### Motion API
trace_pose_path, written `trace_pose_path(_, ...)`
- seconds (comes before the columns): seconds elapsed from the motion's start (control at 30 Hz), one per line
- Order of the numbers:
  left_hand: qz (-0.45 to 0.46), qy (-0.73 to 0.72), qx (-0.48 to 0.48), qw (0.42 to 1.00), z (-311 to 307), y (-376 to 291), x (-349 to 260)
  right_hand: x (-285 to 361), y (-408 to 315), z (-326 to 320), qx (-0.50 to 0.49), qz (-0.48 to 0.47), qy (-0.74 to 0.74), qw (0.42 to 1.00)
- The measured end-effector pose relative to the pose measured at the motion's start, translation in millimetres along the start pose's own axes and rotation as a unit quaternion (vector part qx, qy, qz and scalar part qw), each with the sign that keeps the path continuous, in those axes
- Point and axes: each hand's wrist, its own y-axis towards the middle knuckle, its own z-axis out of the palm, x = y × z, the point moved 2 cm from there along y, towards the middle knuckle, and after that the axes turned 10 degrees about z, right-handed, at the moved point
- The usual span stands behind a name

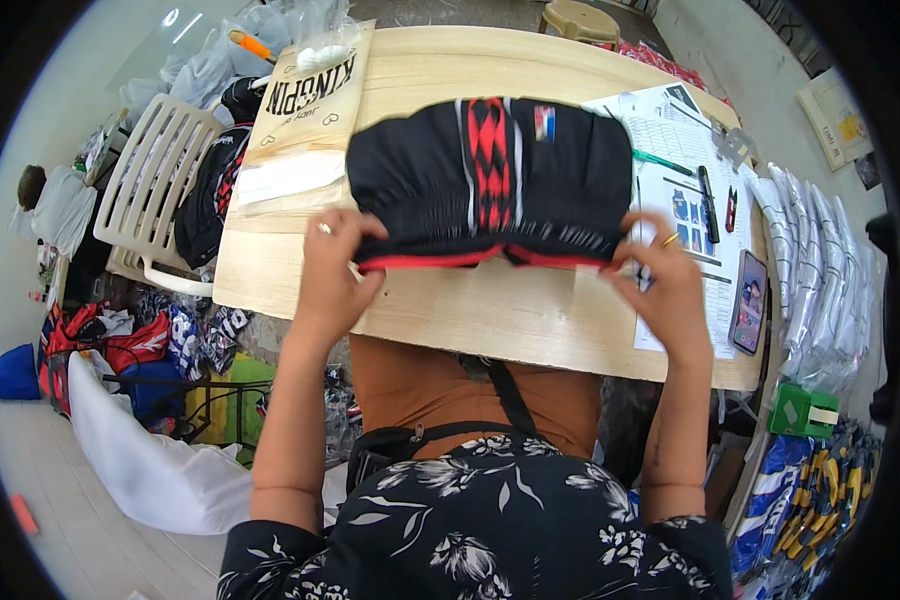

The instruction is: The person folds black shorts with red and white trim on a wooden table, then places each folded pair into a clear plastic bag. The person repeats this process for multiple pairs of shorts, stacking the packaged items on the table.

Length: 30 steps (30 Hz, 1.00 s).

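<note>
A black garment (420, 180) with a red-and-black diamond stripe, grey piping and a red-trimmed edge lies across the wooden table, gathered in soft folds. My left hand (341, 262) pinches its near left corner between thumb and fingers. At the near right corner, my right hand (656, 262), slightly blurred, pinches the red-trimmed edge. The edge is stretched between both hands. Beyond my right hand lie printed sheets (664, 202), a green pen (664, 161), a black marker (708, 204) and small red thread snips (731, 208).
A printed plastic bag (311, 105) covers the table's far left. A smartphone (748, 304) lies at the right edge. Left of the wooden table (450, 300) stands a white plastic chair (157, 172) with dark garments (210, 202). Wrapped white packets (810, 262) are stacked on the right.
</note>
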Motion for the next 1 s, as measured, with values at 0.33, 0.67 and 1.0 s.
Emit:
trace_pose_path(0.33,-0.111,-0.154,0.167,0.968,40.6,-21.4,37.3,-31.4,-11.8,67.9,0.141,0.096,0.082,0.982)
trace_pose_path(0.67,-0.127,-0.170,0.102,0.972,56.1,-33.1,53.6,-42.1,-10.9,87.3,0.096,0.140,0.163,0.972)
trace_pose_path(1.0,-0.231,0.047,0.037,0.971,87.5,-5.6,58.9,-43.1,17.5,102.8,0.021,0.344,0.005,0.939)
